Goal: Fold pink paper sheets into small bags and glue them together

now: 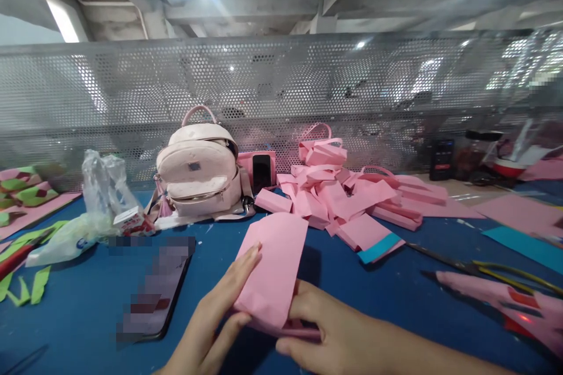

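A folded pink paper box is held just above the blue tabletop, its broad flat side facing me. My left hand grips its left edge, fingers lying along the face and thumb at the lower corner. From the right, my right hand holds the lower edge, fingers partly hidden behind the paper and thumb below. Behind the box lies a heap of folded pink paper pieces. One pink piece close by carries a blue paper strip.
At right lie a pink glue gun with a red light and yellow-handled scissors. A phone lies at left. Further back stand a cream backpack, a plastic bag and a perforated metal partition. Green paper scraps lie far left.
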### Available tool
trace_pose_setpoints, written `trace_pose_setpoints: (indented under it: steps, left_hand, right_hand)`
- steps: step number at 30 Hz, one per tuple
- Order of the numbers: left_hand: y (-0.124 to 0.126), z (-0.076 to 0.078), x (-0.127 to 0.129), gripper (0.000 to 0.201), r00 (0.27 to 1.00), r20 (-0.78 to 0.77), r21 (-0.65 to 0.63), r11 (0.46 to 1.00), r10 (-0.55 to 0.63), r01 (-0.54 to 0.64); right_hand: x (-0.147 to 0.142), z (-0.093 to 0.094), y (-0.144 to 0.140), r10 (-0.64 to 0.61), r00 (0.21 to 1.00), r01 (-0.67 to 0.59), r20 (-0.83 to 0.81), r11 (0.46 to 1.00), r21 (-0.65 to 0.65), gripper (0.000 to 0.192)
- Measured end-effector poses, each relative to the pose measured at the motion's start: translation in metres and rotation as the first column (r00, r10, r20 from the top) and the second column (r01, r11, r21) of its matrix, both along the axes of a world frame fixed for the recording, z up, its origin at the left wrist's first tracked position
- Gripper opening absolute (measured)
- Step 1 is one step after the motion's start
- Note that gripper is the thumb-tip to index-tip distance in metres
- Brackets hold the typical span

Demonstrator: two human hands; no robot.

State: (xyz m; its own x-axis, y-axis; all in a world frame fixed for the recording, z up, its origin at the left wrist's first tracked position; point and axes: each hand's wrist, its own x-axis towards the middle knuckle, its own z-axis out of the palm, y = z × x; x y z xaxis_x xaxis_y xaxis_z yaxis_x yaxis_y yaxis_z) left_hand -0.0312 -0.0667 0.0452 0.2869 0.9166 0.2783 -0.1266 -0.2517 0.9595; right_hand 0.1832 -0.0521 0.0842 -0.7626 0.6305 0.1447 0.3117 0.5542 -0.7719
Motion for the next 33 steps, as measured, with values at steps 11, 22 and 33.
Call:
trace_pose_setpoints:
  steps: [11, 22, 33]
  left_hand:
    - [-0.005, -0.007, 0.005, 0.057, 0.992, 0.119, -0.073, 0.996, -0.035, 0.044]
    - [-0.007, 0.003, 0.001, 0.043, 0.993, -0.107, 0.048, 0.997, -0.052, 0.057]
    - [-0.012, 0.000, 0.003, 0.016, 0.997, -0.003, 0.045, 0.996, 0.074, -0.074]
  right_hand:
    - [-0.009, -0.009, -0.010, -0.184, 0.915, -0.061, -0.358, 0.815, -0.576, 0.060]
    - [-0.009, -0.013, -0.019, -0.333, 0.897, 0.032, -0.289, 0.703, -0.710, 0.065]
    - [-0.010, -0.030, -0.018, -0.346, 0.905, 0.089, -0.246, 0.722, -0.686, 0.055]
